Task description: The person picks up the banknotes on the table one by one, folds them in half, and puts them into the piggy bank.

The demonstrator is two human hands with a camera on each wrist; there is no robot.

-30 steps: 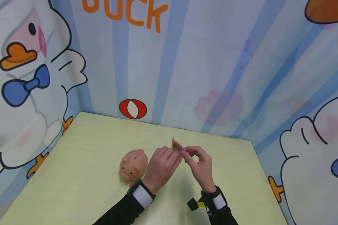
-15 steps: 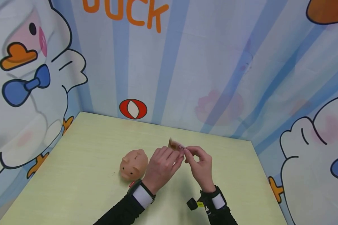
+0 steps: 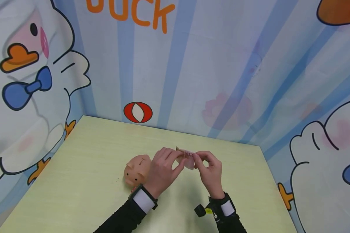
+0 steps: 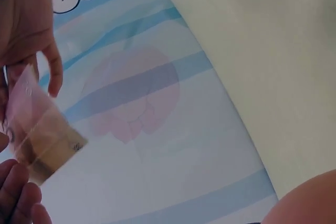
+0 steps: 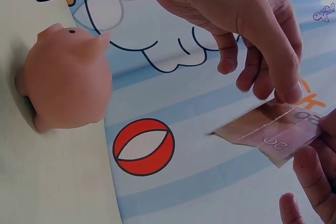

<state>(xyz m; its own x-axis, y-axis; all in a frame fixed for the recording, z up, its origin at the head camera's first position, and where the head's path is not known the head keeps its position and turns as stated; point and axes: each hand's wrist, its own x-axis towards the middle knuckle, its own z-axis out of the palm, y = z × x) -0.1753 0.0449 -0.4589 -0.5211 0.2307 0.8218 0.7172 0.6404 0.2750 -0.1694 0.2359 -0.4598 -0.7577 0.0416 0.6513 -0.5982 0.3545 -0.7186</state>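
A creased banknote (image 3: 189,159) printed with "20" is held up above the table between both hands. My right hand (image 3: 211,173) pinches its right end between thumb and forefinger. The fingertips of my left hand (image 3: 163,170) hold the other side of the banknote (image 5: 273,132), seen along its upper edge in the right wrist view. In the left wrist view, the brownish folded part of the banknote (image 4: 47,135) faces the camera. A peach-coloured piggy bank (image 3: 136,168) with a slot on top stands just left of the left hand, which partly covers it.
The pale yellow table (image 3: 84,194) meets a cartoon-printed cloth backdrop (image 3: 186,71) at the back and on both sides. A small black camera block (image 3: 200,210) sticks out from the right wrist strap (image 3: 226,207).
My left hand has shifted slightly left, and its thumb and forefinger have spread apart. The banknote has turned, so more of its face shows. The piggy bank has stayed in place.
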